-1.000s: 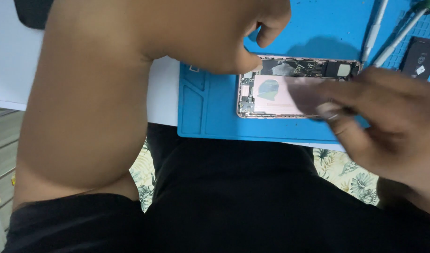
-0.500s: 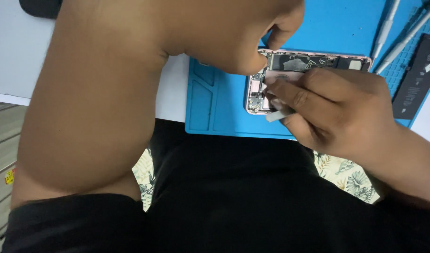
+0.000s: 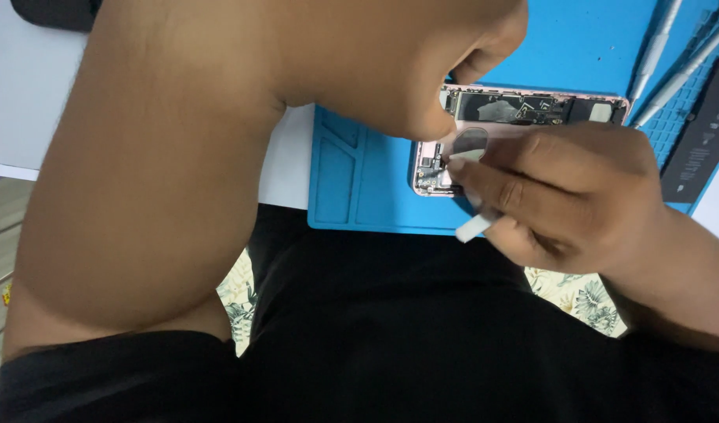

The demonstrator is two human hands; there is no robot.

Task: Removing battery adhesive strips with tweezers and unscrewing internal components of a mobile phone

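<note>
We see an opened phone point(image 3: 524, 117), pink at its frame and with its insides bared, lying flat on a blue work mat point(image 3: 375, 180) near the mat's front edge. Our right hand point(image 3: 563, 196) lies over the lower half of the phone and hides much of it. Its fingers are drawn close together around a thin white strip point(image 3: 475, 227), and one end of the strip pokes out below the hand, over the front edge of the mat. The fingertips point(image 3: 458, 166) press down at the left end of the phone, just beside a small cluster of parts there.

Our left hand point(image 3: 485, 47) comes in from above, behind a broad bare forearm that fills the left of the view. It rests against the upper left corner of the phone, fingers curled in; we cannot tell whether it grips anything.

To the right, a black flat battery point(image 3: 700, 149) lies at the mat's edge, well apart from both hands. Two slim metal tools point(image 3: 673, 47) lie slantwise above it. A white table point(image 3: 30, 94) shows beside the mat.
</note>
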